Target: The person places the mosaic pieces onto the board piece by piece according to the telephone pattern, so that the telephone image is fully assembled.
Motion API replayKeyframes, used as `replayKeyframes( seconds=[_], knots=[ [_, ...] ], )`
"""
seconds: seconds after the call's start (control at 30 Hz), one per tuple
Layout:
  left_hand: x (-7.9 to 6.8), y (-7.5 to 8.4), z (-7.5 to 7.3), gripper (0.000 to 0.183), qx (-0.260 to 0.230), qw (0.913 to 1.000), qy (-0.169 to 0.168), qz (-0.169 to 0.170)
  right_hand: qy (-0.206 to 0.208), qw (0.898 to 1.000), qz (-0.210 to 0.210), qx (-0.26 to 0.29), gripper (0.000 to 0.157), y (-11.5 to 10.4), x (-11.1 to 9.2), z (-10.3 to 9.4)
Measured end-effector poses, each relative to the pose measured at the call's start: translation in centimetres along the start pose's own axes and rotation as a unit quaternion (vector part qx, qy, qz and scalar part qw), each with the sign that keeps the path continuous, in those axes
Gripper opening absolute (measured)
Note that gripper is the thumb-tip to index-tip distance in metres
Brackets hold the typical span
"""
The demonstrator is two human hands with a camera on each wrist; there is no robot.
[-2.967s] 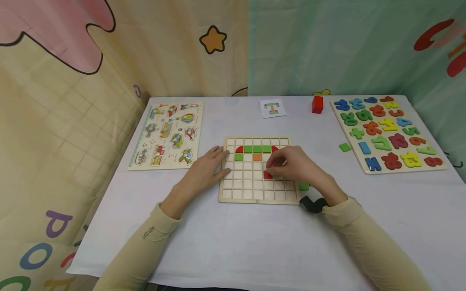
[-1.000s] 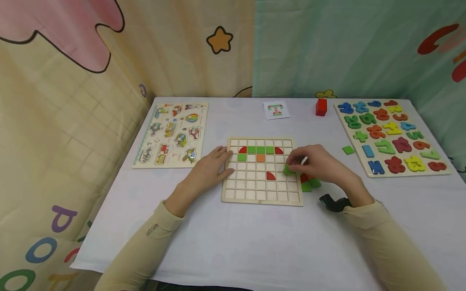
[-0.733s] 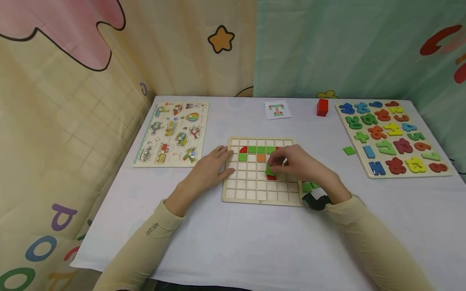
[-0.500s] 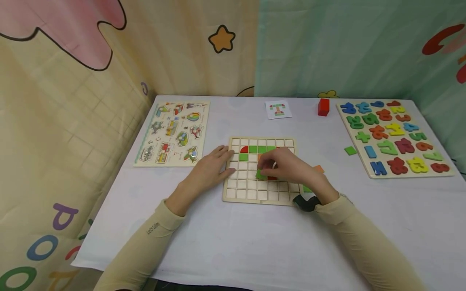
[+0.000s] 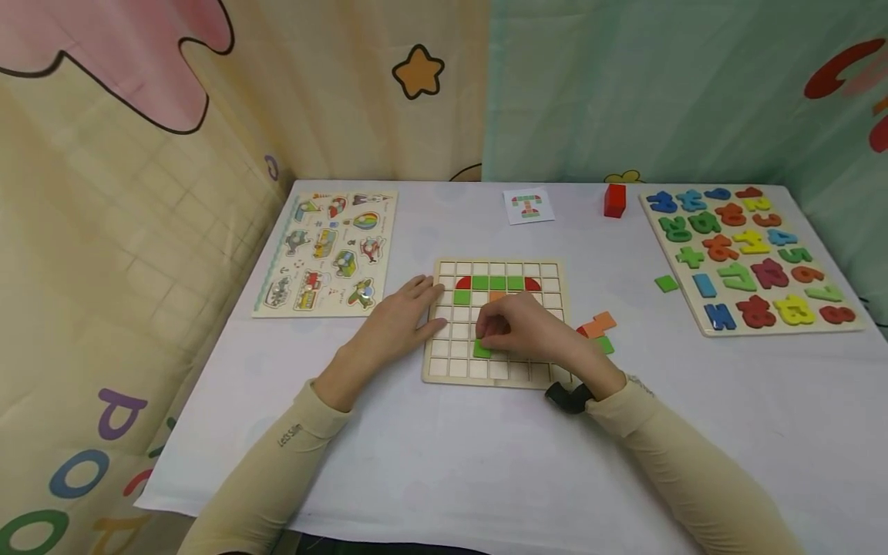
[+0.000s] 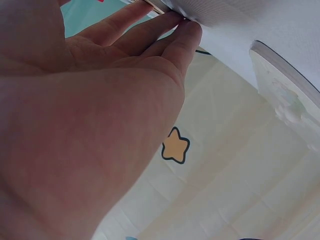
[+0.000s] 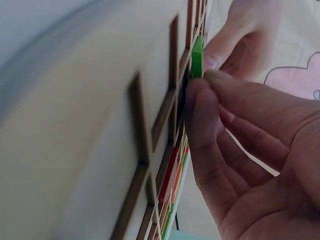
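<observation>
While the left hand touches the grid board, the right hand pinches a green tile.
Gripped between thumb and fingertips, the tile juts past them at the board's lower cells; the left fingers lie extended.

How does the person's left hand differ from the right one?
The right hand pinches a green tile between thumb and fingers, while the left hand holds no tile.
The right hand is over the cells of the grid board; the left hand lies mostly off it, its fingertips at the left edge.
The left hand's fingers are fairly straight, the right hand's curled.
Both are bare and come out of beige sleeves.
</observation>
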State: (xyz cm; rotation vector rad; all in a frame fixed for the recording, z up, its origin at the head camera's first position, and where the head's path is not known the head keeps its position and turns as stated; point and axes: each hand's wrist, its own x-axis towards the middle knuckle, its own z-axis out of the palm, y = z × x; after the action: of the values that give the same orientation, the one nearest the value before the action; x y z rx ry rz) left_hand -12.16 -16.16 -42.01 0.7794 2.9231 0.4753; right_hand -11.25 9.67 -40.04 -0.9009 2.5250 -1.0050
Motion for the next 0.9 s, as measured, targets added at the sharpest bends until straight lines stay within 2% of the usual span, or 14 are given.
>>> replayKeyframes(
  seconds=[0.17,0.43,0.6,0.8,0.9],
  knots=[
    [0.0,-0.1,0.1,0.064,0.001,1.0000,0.001,-0.001,0.012,1.000,-0.005,-0.008,0.011,-0.1,0.2,0.5],
    [-0.1,0.0,0.0,0.063,-0.004,1.0000,0.001,0.001,-0.015,1.000,-0.005,-0.021,0.011,-0.5,0.1,0.3],
    [-0.1,0.0,-0.1,0.063,-0.006,1.0000,0.004,0.001,-0.016,0.999,-0.012,-0.036,0.012,-0.6,-0.1,0.3],
    [0.0,0.0,0.1,0.064,-0.003,1.0000,0.000,-0.002,0.010,1.000,0.002,-0.008,0.012,0.6,-1.4,-0.9],
    [0.1,0.0,0.2,0.064,-0.002,1.0000,0.000,-0.003,0.022,1.000,0.016,-0.013,0.012,1.4,-2.2,-1.9]
  ],
)
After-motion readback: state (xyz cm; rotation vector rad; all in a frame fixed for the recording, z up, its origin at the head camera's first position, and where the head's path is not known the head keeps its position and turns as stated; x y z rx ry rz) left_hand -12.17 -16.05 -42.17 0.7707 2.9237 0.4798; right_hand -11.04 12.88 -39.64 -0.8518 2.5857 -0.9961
